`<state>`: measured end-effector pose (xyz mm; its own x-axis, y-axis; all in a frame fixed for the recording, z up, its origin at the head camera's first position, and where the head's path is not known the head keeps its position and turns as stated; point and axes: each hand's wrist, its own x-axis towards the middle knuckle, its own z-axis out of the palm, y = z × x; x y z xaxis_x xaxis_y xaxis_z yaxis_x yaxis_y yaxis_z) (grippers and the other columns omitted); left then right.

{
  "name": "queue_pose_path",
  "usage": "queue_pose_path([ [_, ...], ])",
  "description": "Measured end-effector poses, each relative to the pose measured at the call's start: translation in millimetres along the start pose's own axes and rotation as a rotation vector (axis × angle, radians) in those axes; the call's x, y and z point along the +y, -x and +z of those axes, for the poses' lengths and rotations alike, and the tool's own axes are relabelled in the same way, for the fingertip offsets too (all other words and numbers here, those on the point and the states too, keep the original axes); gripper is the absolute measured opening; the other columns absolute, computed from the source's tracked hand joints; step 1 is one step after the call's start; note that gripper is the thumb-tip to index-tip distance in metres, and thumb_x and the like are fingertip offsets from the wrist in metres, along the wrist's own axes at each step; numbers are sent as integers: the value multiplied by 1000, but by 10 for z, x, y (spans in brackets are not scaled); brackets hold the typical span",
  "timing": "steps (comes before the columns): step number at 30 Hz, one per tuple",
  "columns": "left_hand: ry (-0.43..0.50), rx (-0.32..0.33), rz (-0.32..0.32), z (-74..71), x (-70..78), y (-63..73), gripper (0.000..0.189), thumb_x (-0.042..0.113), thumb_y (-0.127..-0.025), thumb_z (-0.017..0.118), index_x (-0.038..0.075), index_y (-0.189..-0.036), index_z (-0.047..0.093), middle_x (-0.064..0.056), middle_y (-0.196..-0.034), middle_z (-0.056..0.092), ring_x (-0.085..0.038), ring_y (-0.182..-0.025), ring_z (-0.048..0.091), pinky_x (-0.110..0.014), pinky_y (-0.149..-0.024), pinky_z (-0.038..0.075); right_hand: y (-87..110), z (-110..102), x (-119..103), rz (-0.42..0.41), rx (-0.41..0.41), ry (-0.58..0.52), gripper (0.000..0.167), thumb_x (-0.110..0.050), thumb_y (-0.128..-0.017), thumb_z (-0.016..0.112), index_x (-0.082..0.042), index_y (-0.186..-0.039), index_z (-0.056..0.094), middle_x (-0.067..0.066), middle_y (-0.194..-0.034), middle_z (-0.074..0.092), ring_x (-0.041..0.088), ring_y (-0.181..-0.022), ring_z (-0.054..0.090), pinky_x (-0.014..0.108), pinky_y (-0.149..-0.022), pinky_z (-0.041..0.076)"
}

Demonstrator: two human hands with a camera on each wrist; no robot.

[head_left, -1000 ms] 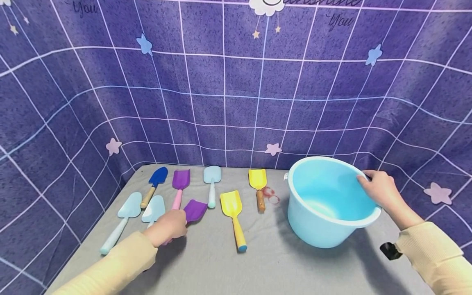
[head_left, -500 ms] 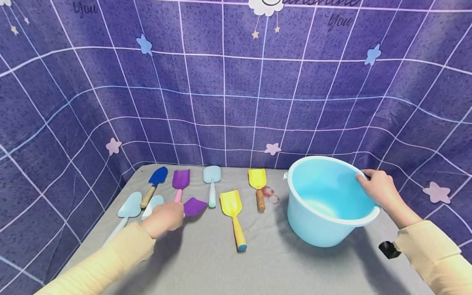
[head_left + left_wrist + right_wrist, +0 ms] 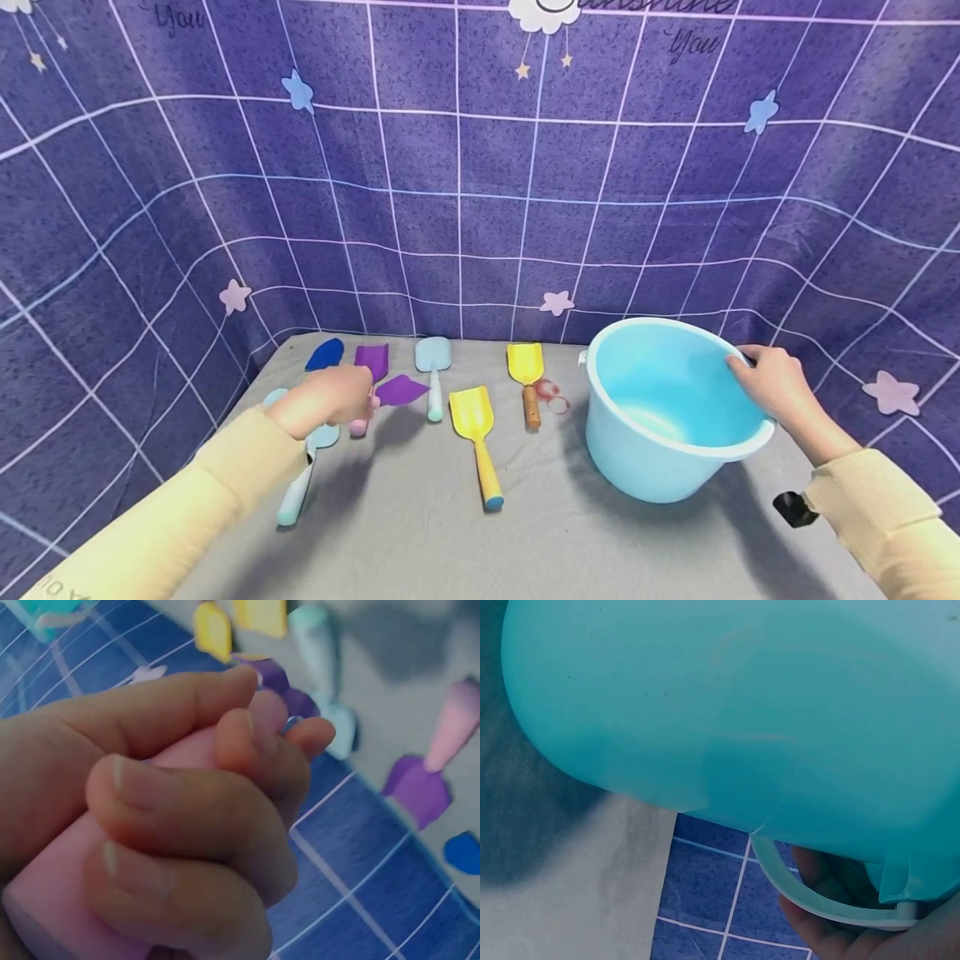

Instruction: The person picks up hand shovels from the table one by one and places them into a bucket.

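Observation:
My left hand (image 3: pixel 326 396) grips a toy shovel with a purple blade (image 3: pixel 402 390). In the left wrist view, the fingers curl round its pink handle (image 3: pixel 52 892). It is raised over the grey table, beside a second purple shovel (image 3: pixel 372 360) lying there with its handle partly behind the hand. At the right, my right hand (image 3: pixel 772 379) holds the rim of a light blue bucket (image 3: pixel 645 467), thumb over the edge. Seen from the right wrist, fingers reach behind the bucket's curved handle (image 3: pixel 802 904). The bucket leans a little toward me; its visible inside holds nothing.
On the table lie two yellow shovels, one with a yellow handle (image 3: pixel 487 475) and one with a brown handle (image 3: pixel 532 407). A pale blue shovel (image 3: pixel 432 357) is behind. Another pale blue one (image 3: pixel 296 496) and a dark blue trowel (image 3: pixel 326 353) are partly covered by my left arm.
My left hand has lifted the purple shovel and carried it away from me, up off the table. The left sleeve now covers more tools. My right hand and the bucket stay put.

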<state>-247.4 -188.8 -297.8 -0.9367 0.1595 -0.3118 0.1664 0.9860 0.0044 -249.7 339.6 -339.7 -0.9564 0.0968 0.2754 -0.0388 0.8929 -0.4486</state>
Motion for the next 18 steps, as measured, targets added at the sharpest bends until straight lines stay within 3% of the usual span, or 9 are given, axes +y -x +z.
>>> queue_pose_path([
  [6, 28, 32, 87, -320, -1, 8, 28, 22, -88, 63, 11, -65, 52, -3, -56, 53, -12, -42, 48, -25, -43, 41, -5, 13, -11, -5, 6, -5, 44, -18, -95, 49, 21, -114, 52, 42, -108, 53, 56, -93, 55, 58, -76, 45],
  [13, 52, 43, 128, -660, 58, 8, 18, 24, -83, 67, 8, -77, 61, -4, -68, 55, -10, -44, 47, -23, -43, 40, 6, 10, -27, -1, -6, -9, 45, -19, -95, 49, 21, -115, 52, 42, -108, 53, 55, -91, 55, 56, -74, 46],
  [18, 48, 65, 183, -878, 147, -12, 21, 25, -87, 66, 6, -80, 64, -4, -67, 57, -11, -47, 48, -24, -45, 41, 20, -15, -27, -5, -6, -11, 45, -19, -95, 48, 22, -114, 51, 43, -108, 53, 55, -91, 56, 57, -74, 46],
])
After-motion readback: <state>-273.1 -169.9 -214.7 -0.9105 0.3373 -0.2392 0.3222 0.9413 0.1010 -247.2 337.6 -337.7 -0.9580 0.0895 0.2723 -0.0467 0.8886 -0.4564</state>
